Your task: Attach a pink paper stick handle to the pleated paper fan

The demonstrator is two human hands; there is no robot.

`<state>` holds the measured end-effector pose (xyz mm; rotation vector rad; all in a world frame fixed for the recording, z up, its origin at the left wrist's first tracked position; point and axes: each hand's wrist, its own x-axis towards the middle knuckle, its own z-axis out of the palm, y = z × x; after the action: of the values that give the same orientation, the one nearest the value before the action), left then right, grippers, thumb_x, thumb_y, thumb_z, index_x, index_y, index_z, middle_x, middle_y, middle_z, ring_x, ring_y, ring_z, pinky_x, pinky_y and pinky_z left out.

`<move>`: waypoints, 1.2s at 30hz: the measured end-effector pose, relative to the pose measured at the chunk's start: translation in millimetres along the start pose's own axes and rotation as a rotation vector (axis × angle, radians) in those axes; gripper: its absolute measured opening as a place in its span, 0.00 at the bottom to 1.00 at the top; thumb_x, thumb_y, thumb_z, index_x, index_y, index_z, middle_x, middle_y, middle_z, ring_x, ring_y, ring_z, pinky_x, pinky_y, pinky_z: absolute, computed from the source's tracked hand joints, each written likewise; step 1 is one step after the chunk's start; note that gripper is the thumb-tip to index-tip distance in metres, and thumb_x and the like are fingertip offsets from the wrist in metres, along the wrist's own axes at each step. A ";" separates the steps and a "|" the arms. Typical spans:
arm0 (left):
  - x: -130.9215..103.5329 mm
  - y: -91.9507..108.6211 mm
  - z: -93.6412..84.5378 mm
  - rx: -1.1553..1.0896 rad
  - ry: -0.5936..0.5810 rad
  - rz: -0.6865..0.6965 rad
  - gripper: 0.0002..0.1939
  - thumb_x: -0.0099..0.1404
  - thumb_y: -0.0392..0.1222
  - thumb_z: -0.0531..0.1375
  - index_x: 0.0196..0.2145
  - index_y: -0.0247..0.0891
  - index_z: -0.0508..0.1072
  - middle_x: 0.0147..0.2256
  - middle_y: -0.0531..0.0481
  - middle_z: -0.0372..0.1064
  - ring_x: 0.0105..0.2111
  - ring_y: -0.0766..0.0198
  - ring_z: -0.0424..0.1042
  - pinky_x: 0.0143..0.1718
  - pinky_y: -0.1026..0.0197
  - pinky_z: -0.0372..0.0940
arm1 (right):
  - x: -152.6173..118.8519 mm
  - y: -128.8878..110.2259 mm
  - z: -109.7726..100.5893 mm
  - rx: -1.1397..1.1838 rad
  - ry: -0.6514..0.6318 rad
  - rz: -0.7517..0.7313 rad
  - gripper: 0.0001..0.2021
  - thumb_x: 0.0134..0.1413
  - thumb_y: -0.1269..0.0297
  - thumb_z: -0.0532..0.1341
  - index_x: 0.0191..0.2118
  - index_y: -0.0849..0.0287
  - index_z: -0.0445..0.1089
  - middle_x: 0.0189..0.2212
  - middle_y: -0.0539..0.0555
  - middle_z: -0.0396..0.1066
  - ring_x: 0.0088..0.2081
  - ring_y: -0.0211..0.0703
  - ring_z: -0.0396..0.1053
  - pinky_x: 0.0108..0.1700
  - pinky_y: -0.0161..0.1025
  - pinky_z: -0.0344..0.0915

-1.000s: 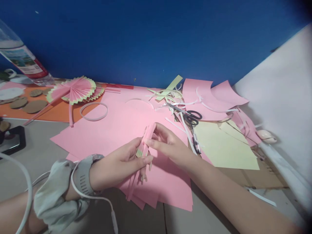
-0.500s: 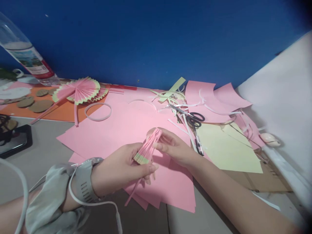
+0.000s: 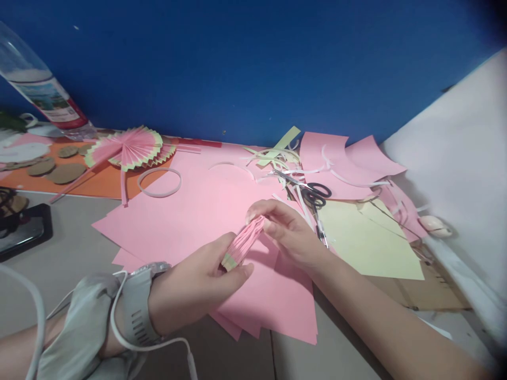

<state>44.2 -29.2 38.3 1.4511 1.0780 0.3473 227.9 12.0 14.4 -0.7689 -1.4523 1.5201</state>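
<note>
Between my two hands is a pleated paper fan point(image 3: 246, 241), pink with a pale green edge, its folds pressed into a narrow bundle. My left hand point(image 3: 214, 274) closes around the green-edged lower end, thumb along the near side. The fingers and thumb of my right hand point(image 3: 287, 232) pinch the upper pink end. Beneath both hands lie overlapping pink paper sheets point(image 3: 190, 211). A finished-looking pink and green paper rosette point(image 3: 134, 148) with hanging strips rests at the back left, beside a white ring point(image 3: 159, 182).
Black-handled scissors point(image 3: 315, 194) and a pen point(image 3: 321, 232) lie right of my hands among paper scraps point(image 3: 283, 153). A pale green sheet point(image 3: 368, 237) is farther right. A plastic bottle point(image 3: 51, 95), cardboard discs point(image 3: 66, 173) and a phone point(image 3: 26, 232) are at left. A blue wall point(image 3: 253, 68) stands behind.
The fan has gone from slightly spread to squeezed narrower. My right hand has shifted a little up and right, pinching the upper end; my left fingers have closed in more.
</note>
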 end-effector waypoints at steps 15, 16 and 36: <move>0.7 8.6 -7.9 -0.082 0.014 0.104 0.14 0.65 0.51 0.53 0.32 0.37 0.65 0.25 0.56 0.52 0.26 0.69 0.52 0.26 0.67 0.52 | -2.3 -19.2 21.3 0.001 -0.045 0.171 0.08 0.53 0.61 0.63 0.40 0.56 0.71 0.36 0.50 0.69 0.40 0.38 0.68 0.44 0.37 0.63; 0.0 9.2 -10.0 -0.087 0.000 0.111 0.13 0.65 0.50 0.54 0.31 0.37 0.64 0.25 0.57 0.52 0.25 0.70 0.52 0.25 0.67 0.51 | -2.3 -21.5 21.9 -0.025 -0.065 0.142 0.06 0.54 0.63 0.63 0.37 0.57 0.71 0.34 0.50 0.69 0.38 0.37 0.67 0.43 0.36 0.63; -43.5 -44.9 -56.9 -0.731 0.232 0.127 0.15 0.65 0.50 0.55 0.28 0.37 0.60 0.19 0.58 0.54 0.19 0.71 0.59 0.23 0.65 0.63 | 89.0 -18.9 90.3 -0.685 -0.285 0.119 0.25 0.63 0.46 0.42 0.52 0.57 0.62 0.45 0.55 0.70 0.42 0.39 0.69 0.43 0.37 0.64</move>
<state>-39.3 -34.8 26.9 0.8315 0.9002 0.9137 112.9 50.3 56.2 -1.0767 -2.2262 1.2438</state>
